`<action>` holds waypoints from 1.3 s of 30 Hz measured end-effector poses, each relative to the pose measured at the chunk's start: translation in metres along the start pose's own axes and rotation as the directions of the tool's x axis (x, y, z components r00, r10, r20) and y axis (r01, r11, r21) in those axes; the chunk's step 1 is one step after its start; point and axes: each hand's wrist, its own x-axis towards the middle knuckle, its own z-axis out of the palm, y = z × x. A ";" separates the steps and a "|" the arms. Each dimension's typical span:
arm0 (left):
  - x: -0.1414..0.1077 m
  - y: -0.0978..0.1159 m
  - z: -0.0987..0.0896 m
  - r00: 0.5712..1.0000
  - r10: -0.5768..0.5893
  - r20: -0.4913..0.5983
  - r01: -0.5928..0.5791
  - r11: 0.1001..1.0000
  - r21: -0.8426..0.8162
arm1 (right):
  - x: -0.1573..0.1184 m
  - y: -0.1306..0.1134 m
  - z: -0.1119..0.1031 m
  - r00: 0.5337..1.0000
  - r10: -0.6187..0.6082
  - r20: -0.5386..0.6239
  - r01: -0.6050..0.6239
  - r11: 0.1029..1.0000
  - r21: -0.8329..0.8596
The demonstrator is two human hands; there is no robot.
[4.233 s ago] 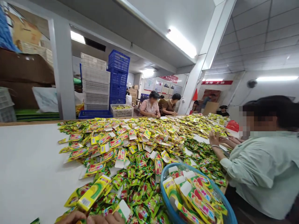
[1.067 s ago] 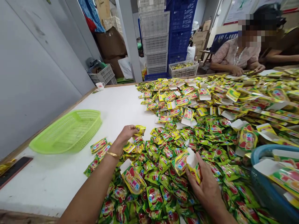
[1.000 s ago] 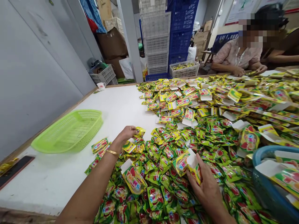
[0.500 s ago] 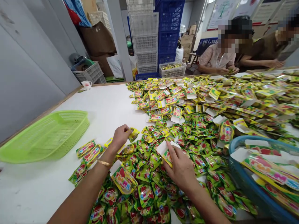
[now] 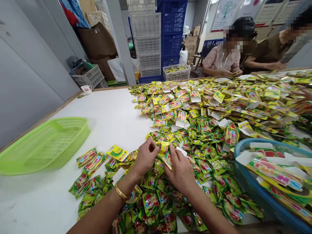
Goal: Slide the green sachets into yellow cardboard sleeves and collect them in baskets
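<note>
My left hand (image 5: 147, 155), with a gold bangle at the wrist, pinches a small yellow candy packet (image 5: 162, 148). My right hand (image 5: 181, 169) is closed around a small printed box (image 5: 168, 160) whose white flap stands open. The packet is at the box's near end, touching or very close; I cannot tell whether it is inside. Beneath both hands spreads a heap of green candy packets (image 5: 151, 203) with watermelon pictures. A flat yellow box (image 5: 117, 152) lies left of my left hand, and another box is partly hidden under my left forearm.
A green plastic basket (image 5: 84, 130) stands on the white table (image 5: 109, 107) at left. At right, a blue basket (image 5: 237, 162) holds printed boxes. More boxes (image 5: 175, 104) are piled farther back. Two people sit across the table, and a blurred hand (image 5: 303, 97) shows at the right edge.
My left hand has moved right with the yellow packet, bringing it to the box in my right hand. The right hand keeps its hold. The view has shifted slightly.
</note>
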 end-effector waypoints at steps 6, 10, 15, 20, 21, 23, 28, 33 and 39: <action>0.002 0.013 -0.005 0.975 0.021 0.223 -0.044 0.994 0.099 | 0.002 0.003 -0.002 0.998 -0.069 -0.002 0.069 0.997 -0.019; 0.000 0.014 -0.005 0.973 0.083 0.214 -0.134 0.963 0.234 | 0.002 0.004 -0.005 0.996 -0.088 0.007 0.088 0.995 -0.048; 0.002 0.010 -0.008 0.973 0.010 0.232 -0.072 0.963 0.260 | 0.000 0.004 -0.006 0.991 -0.136 0.021 0.136 0.990 -0.025; 0.005 0.022 -0.021 0.913 -0.011 0.407 -0.149 0.921 0.361 | -0.001 0.005 -0.005 0.987 -0.158 0.031 0.157 0.987 0.021; 0.006 0.026 -0.023 0.897 -0.009 0.443 -0.171 0.915 0.365 | -0.001 0.005 -0.005 0.988 -0.154 0.022 0.153 0.988 0.033; 0.005 0.033 -0.026 0.868 0.000 0.497 -0.219 0.898 0.382 | -0.002 0.006 -0.005 0.986 -0.164 0.007 0.164 0.986 0.036; 0.002 0.031 -0.017 0.897 0.016 0.441 -0.211 0.894 0.396 | -0.002 0.005 -0.007 0.975 -0.222 -0.003 0.221 0.973 -0.061; -0.005 0.021 -0.004 0.980 0.022 0.196 -0.083 0.948 0.308 | 0.002 0.006 -0.007 0.976 -0.218 -0.005 0.217 0.974 -0.071; -0.006 0.029 -0.010 0.928 -0.030 0.371 -0.117 0.922 0.368 | -0.004 0.006 -0.004 0.965 -0.261 -0.001 0.261 0.965 -0.039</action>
